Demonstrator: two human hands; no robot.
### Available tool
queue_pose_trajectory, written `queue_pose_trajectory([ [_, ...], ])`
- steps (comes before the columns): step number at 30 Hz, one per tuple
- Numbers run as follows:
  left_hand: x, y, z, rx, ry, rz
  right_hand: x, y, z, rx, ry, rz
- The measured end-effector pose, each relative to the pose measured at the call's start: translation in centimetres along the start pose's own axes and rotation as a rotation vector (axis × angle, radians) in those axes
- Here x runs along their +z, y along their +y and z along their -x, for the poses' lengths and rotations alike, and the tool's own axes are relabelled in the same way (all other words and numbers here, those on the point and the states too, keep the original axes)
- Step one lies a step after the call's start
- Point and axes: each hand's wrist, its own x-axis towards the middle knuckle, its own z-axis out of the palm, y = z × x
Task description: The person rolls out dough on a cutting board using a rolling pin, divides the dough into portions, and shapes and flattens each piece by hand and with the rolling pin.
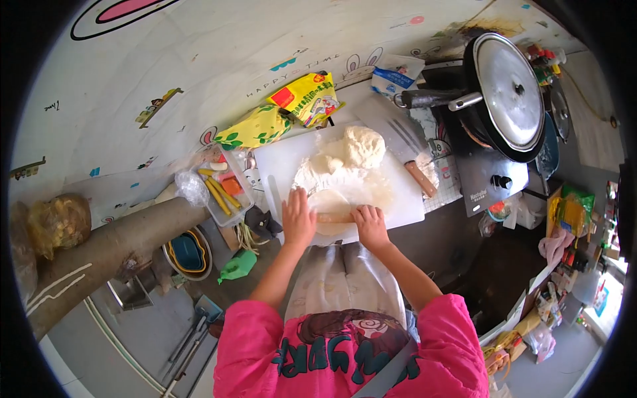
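My left hand [298, 217] lies over the left end of a short wooden rolling pin [334, 217], fingers pointing forward. Over its right end, my right hand [370, 221] has its fingers bent down around the pin. Beneath the pin is a flat round of dough [328, 200], partly covered by it. A large lump of dough [364, 147] rests farther back on the white cutting board [279, 162], with loose flour [312, 174] and a smaller dough piece [326, 164] beside it. A cleaver with a wooden handle [421, 179] lies at the board's right edge.
Behind the board stand yellow bags [308, 99] and a blue-white bag [398, 76]. A plastic container [229, 192] with yellow sticks is at left, near a thick pipe [113, 245]. On the right, a lidded pan [511, 93] sits on the stove [488, 189].
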Motion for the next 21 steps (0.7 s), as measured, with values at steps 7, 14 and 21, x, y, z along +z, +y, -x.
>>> queue_pose_trajectory([
  [7,2.0,1.4,-3.0,-0.015,0.030,0.022,0.7,1.8,-3.7,0.124,0.050,-0.042],
  [14,1.7,0.7,-9.8,-0.018,0.185,0.077,0.1,3.6,-8.7,0.250,0.227,-0.062],
  [21,2.5,-0.3,-3.0,-0.007,0.102,0.080,0.5,0.2,-1.7,0.124,0.037,-0.033],
])
